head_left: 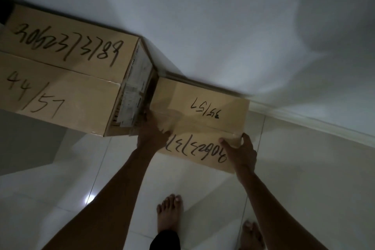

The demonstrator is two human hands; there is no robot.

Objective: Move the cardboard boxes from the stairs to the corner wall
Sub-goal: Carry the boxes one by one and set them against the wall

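Note:
A low cardboard box [205, 107] with black handwritten numbers sits on the floor against the white wall [223, 26]. My left hand [152, 134] grips its left side, wedged beside a taller stack. My right hand [241, 152] holds its near right corner, thumb on top. The taller cardboard stack [67, 75], marked with large handwritten numbers and a shipping label on its end, stands at the left against the same wall, touching the low box.
Glossy white floor tiles [101, 168] spread in front of the boxes. A white skirting board [304, 119] runs along the wall to the right. My bare feet [170, 213] stand just behind the low box.

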